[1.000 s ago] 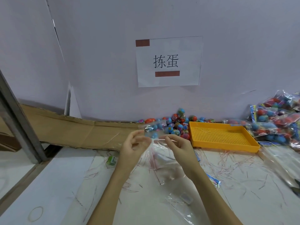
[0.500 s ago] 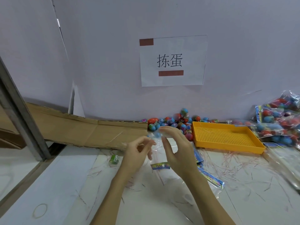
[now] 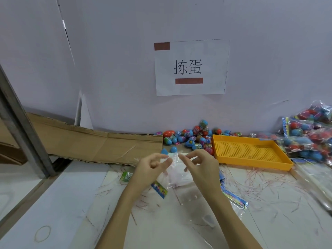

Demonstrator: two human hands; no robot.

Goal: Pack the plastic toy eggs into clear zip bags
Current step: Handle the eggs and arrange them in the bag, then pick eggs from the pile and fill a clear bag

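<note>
Both hands pinch a clear zip bag above the tabletop

The left hand (image 3: 152, 168) and right hand (image 3: 201, 168) now pinch the bag (image 3: 175, 169) top edge together; half a second ago the right hand arched over it. Loose eggs (image 3: 190, 139) lie by the wall.

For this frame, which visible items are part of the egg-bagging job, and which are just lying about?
Part of the job:
- clear zip bag, pinched at its top by left hand and right hand
- loose toy eggs by the wall
- filled bags at right

Lying about:
- yellow tray
- cardboard
- wall sign
- rubber band
- small green item
</note>
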